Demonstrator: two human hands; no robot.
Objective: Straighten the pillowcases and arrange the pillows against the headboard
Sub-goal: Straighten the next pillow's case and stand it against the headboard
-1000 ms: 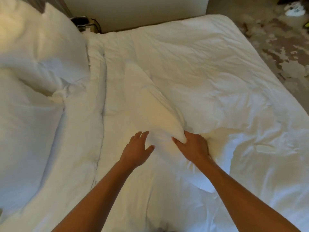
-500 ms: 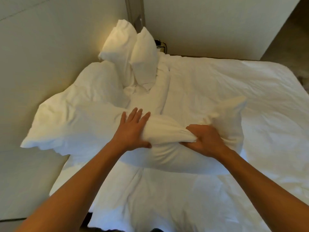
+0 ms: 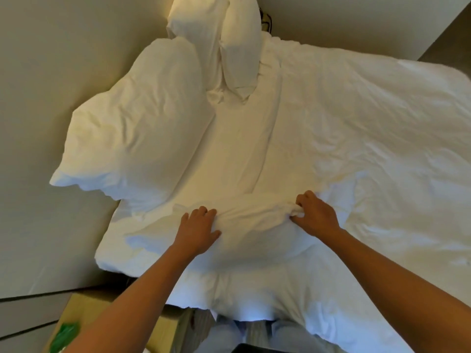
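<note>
bed (image 3: 356,123): rumpled white duvet (image 3: 344,103) | on it: near pillow (image 3: 254,233), large pillow (image 3: 137,128), two upright pillows (image 3: 239,39)

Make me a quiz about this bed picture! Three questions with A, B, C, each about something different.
1. Where is the pillow the hands are working on?
A. On the floor
B. On the bed's near edge
C. Upright at the far corner

2. How many pillows show in all?
A. Two
B. Four
C. Six

3. What is the right hand doing?
A. Pinching a bunch of pillowcase
C. Hanging free
B. Pointing at the wall

Answers:
1 B: it lies across the white bed just in front of the person.
2 B: two stand at the far corner, one lies at the left, one is under the hands.
3 A: its fingers curl round gathered fabric, while the left hand also clutches the cloth.
</note>
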